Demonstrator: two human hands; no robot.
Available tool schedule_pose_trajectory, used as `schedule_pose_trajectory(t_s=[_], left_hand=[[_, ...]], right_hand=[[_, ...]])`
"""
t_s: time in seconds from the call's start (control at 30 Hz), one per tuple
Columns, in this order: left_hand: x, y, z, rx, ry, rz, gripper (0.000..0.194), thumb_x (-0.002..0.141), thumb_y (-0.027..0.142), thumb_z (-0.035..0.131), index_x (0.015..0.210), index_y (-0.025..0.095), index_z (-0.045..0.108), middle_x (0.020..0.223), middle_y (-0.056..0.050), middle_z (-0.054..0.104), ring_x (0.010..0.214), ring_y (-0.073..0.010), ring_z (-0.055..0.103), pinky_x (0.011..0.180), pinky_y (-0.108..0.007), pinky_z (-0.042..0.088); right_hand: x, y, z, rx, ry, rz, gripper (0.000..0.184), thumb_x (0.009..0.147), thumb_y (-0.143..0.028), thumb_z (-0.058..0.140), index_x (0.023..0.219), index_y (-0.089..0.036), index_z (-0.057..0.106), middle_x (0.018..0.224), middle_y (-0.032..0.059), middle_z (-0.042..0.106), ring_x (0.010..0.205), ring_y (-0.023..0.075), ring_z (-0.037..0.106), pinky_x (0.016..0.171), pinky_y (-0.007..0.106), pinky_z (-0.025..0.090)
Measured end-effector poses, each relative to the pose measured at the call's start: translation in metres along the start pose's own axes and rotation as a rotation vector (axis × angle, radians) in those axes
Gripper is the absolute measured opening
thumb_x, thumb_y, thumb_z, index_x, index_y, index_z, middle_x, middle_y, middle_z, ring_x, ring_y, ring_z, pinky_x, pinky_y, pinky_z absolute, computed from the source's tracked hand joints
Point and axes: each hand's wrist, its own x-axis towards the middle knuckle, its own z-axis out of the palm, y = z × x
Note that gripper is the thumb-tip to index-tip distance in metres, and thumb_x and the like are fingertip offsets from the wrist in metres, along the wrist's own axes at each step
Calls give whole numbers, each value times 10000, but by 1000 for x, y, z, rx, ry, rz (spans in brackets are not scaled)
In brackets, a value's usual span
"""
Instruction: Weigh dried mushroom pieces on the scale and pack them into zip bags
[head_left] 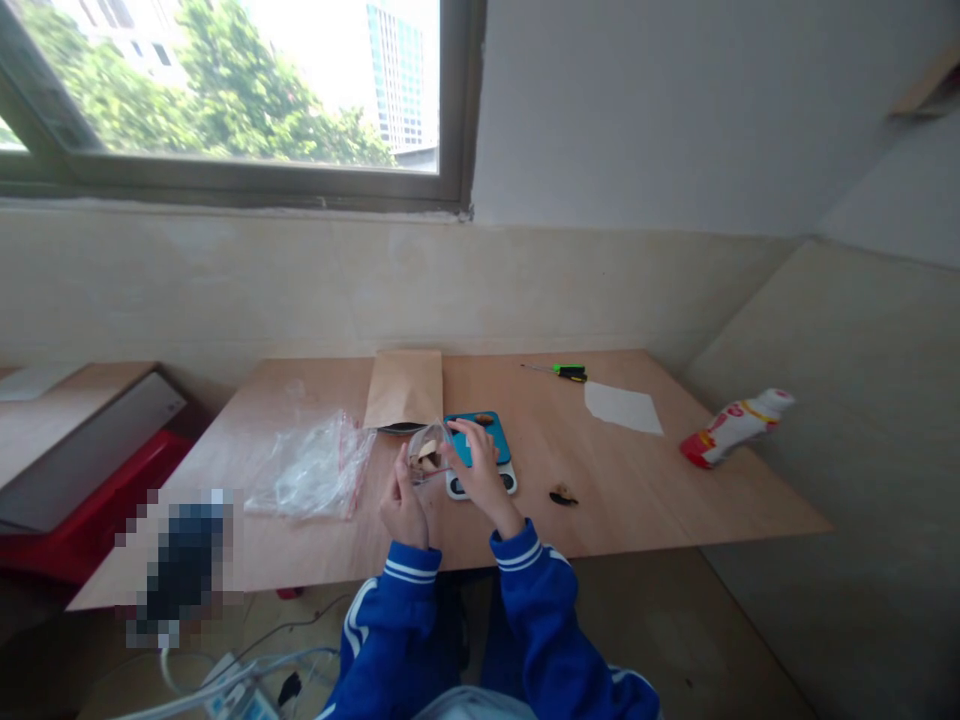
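My left hand [403, 508] and my right hand [480, 470] both hold a small clear plastic bag [427, 452] with pale pieces inside, just above the wooden table [637, 490]. My left hand grips its lower edge, my right hand pinches its upper right edge. Right behind the bag lies a small scale with a blue top [484, 440]; a dark piece rests on its far part. A brown paper pouch [403, 390] lies flat beyond it. Both sleeves are blue with white stripes.
A heap of clear zip bags [315, 470] lies left of my hands. A dark scrap [562, 496], a white sheet [622, 408], a green-handled screwdriver [562, 372] and a white-and-red bottle [735, 425] lie to the right. A red box [90, 510] stands at the left.
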Motion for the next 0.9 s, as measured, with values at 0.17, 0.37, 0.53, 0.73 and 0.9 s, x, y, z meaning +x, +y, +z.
schedule_pose_trajectory(t_s=[0.17, 0.37, 0.53, 0.73, 0.9], left_hand=[[2, 0, -4, -49, 17, 9, 479, 920, 473, 432, 1214, 154, 637, 1260, -112, 636, 1220, -229, 552, 1057, -366, 411], [5, 9, -14, 1, 44, 18, 471, 918, 473, 432, 1193, 161, 652, 1227, -104, 657, 1181, -228, 581, 1024, -360, 435], [7, 12, -19, -15, 39, -2, 474, 920, 465, 424, 1180, 145, 657, 1221, -111, 659, 1168, -220, 590, 1009, -349, 447], [10, 4, -18, -89, 6, -82, 459, 906, 472, 453, 1169, 162, 665, 1219, -112, 660, 1157, -231, 597, 996, -378, 465], [13, -1, -14, -135, -31, -140, 456, 887, 482, 490, 1170, 172, 666, 1209, -120, 664, 1145, -246, 604, 982, -412, 479]], right_hand=[[10, 34, 25, -132, -48, 53, 312, 946, -249, 405, 1194, -174, 579, 1224, 112, 604, 1144, 223, 516, 972, 359, 384], [33, 49, 42, -390, -266, 90, 277, 870, -198, 541, 1136, -193, 621, 1212, 117, 614, 1132, 303, 463, 923, 438, 347], [34, 52, 39, -361, -225, 119, 180, 859, -196, 559, 997, -225, 672, 1073, 91, 676, 1087, 297, 485, 906, 444, 324], [36, 42, 18, -255, -115, 203, 263, 936, -268, 441, 996, -214, 691, 948, 71, 723, 944, 230, 620, 860, 389, 416], [42, 13, -2, 151, -156, -18, 260, 919, -337, 500, 1089, -240, 673, 1077, 39, 714, 1009, 186, 634, 896, 316, 458]])
